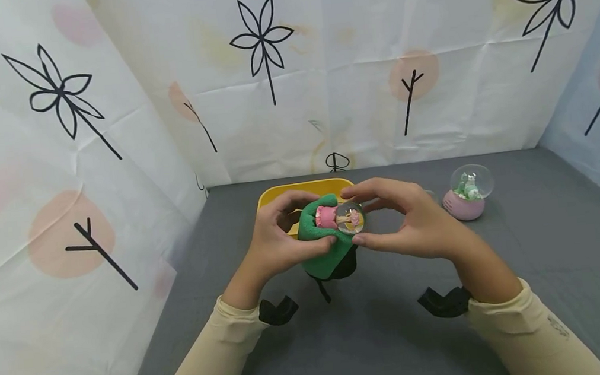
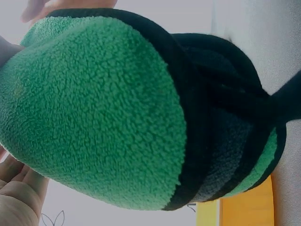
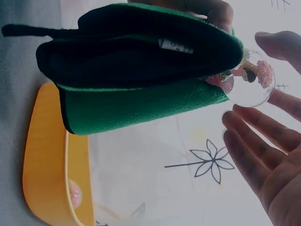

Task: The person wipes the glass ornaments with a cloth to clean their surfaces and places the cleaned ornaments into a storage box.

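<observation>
A small snow globe (image 1: 351,217) with a pink base (image 1: 327,216) lies on its side, its base nestled in a green fleece cloth (image 1: 322,263) with black edging. My left hand (image 1: 285,233) grips the cloth around the base, thumb on the near side and fingers on the far side. Loosely spread around the clear ball is my right hand (image 1: 412,219); its thumb and fingertips are close to the glass. The right wrist view shows a pink-topped tree inside the ball and the cloth's dark underside with a white label (image 3: 175,45).
Behind the hands stands a yellow bin (image 1: 300,186), with a clear pinkish ball (image 3: 75,193) visible inside it. Another snow globe (image 1: 464,197) on a pink base stands on the grey tabletop (image 1: 550,231) at right. Patterned white sheets (image 1: 357,105) enclose the back and sides.
</observation>
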{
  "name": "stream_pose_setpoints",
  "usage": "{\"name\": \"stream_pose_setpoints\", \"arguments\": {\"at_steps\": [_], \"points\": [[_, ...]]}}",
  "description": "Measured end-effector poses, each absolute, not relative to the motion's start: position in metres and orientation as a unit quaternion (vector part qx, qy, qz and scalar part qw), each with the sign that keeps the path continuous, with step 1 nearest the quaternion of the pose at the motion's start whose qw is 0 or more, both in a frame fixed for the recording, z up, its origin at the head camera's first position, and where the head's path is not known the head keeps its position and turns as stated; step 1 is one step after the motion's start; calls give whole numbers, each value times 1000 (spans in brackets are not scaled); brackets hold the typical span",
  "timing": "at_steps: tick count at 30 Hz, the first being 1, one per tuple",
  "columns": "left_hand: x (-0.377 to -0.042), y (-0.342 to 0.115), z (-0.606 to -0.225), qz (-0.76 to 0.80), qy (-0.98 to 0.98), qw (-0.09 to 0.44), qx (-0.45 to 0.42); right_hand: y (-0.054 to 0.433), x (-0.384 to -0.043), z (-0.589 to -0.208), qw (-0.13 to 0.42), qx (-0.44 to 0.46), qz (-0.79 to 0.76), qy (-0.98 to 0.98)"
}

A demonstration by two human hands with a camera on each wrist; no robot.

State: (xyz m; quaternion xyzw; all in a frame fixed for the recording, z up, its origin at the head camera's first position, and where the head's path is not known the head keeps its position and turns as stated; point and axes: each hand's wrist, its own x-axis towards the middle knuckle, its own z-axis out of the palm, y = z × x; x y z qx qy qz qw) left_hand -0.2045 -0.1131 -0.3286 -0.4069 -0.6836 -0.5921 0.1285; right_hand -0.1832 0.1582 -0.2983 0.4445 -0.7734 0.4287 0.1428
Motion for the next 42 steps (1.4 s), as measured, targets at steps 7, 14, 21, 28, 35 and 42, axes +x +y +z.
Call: {"name": "stream_pose_setpoints", "arguments": {"at_steps": [7,14,21,28,35,42], "points": [[-204,-111,-328,-591,-684,127,-408,155,-184,-299,147,467,432,-757],[-203,-112,-328,-594,-687,119,-402,153,-186,-301,165,477,448,-738],[-203,-112,-326,-597,-679,110,-413,150,-185,-305,169,436,466,-751],[-202,-112,-328,-597,-678,110,-415,148,-183,-308,150,389,479,-773],[-203,-115,-327,-599,-680,112,-408,148,-180,-308,154,372,509,-761],[-206,-122,-322,-609,-676,130,-393,151,-181,-303,197,321,557,-740]]}}
